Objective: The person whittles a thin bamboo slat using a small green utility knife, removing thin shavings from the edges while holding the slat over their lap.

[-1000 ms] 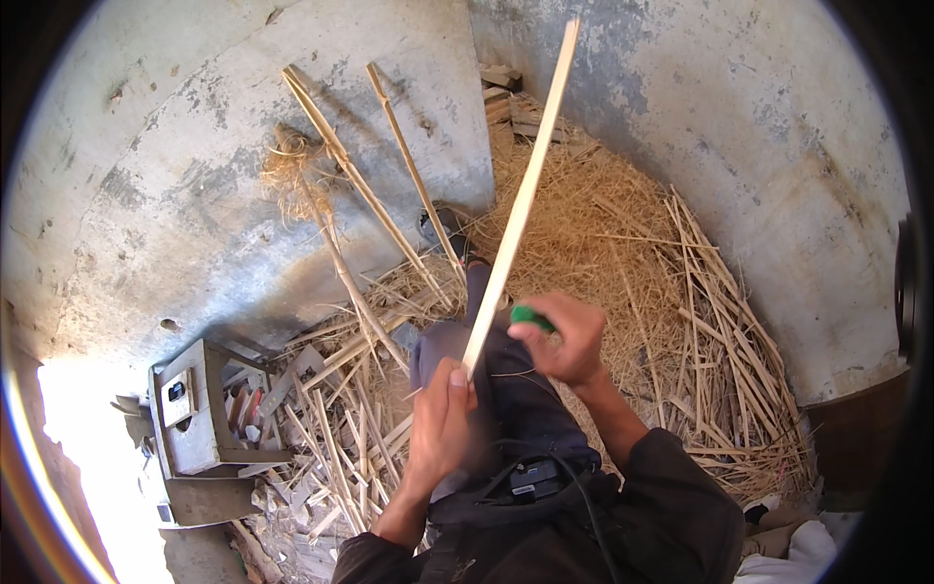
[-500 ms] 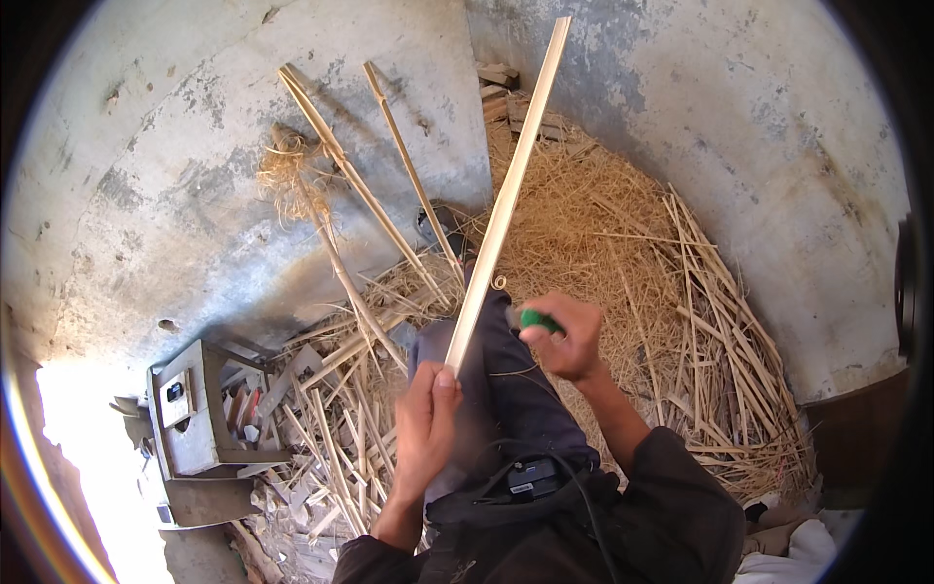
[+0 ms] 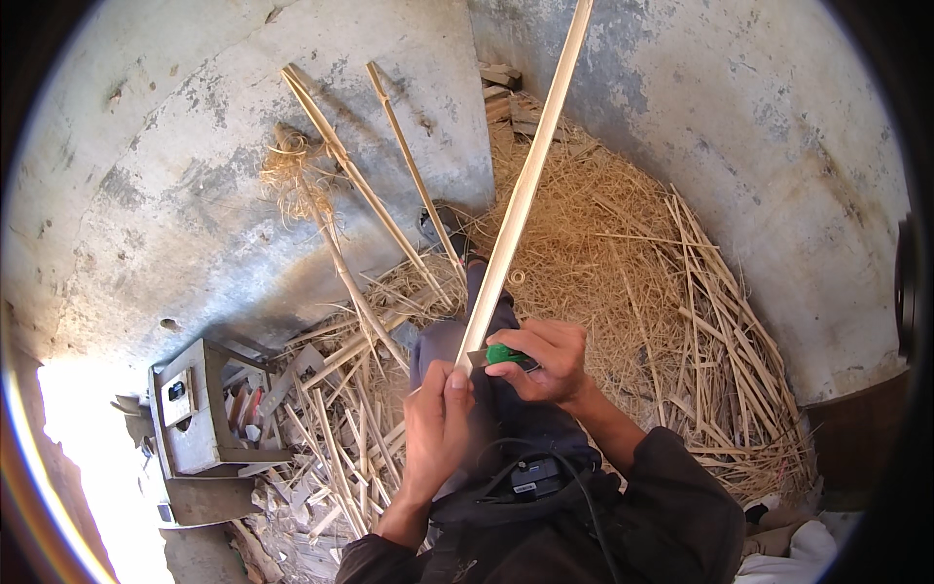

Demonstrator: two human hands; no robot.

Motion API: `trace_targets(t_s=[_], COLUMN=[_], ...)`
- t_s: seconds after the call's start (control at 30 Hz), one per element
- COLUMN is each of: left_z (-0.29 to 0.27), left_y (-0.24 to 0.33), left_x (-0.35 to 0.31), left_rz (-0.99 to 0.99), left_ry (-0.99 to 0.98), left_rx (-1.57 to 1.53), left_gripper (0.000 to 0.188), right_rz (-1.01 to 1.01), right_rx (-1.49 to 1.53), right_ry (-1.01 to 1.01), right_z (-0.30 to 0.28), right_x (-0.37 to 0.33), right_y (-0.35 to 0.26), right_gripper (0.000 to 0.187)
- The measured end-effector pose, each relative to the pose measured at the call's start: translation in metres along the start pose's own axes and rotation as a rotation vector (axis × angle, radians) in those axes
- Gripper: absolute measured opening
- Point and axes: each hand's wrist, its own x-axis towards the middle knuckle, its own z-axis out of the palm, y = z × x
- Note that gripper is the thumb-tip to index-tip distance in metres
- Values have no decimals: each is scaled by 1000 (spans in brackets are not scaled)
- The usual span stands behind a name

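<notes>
My left hand [image 3: 440, 414] is closed around the lower end of a long pale split-bamboo strip [image 3: 525, 185], thumb on top. The strip slants up and away to the right, past the top of the picture. In my closed right hand [image 3: 553, 358] is a knife with a green handle [image 3: 503, 353]. Its short dark blade [image 3: 476, 359] meets the strip's edge just above my left thumb; whether it cuts in cannot be made out. My dark-trousered leg [image 3: 503, 310] lies beneath the strip.
Curly shavings [image 3: 574, 195] cover the floor ahead, with a pile of split strips [image 3: 720, 360] at right. Several long sticks [image 3: 370, 195] lean on the left wall [image 3: 195, 127]. A battered box [image 3: 209, 409] of scraps stands at left, near bright light.
My right hand has brought the knife left and down, from beside the strip to its edge near my left hand. The strip's far end has shifted up and right. A shaving curl now shows apart from the strip.
</notes>
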Motion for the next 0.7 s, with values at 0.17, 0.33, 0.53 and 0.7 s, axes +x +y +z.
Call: trace_targets(t_s=[0.17, 0.33, 0.53, 0.7], left_z=[-1, -3, -6, -4], left_y=[-1, -2, -6, -8], left_x=[-1, -4, -9, -18], left_rz=[-8, -46, -64, -74], left_ry=[-11, -43, -72, -86], left_rx=[8, 2, 5, 11], left_gripper=[28, 29, 29, 33], right_rz=[-33, -20, 9, 74], right_rx=[-61, -68, -75, -40], right_ry=[15, 19, 30, 134], right_z=[-2, -2, -6, -13], right_x=[0, -1, 0, 11], right_y=[1, -3, -2, 11], right_gripper=[34, 39, 36, 32])
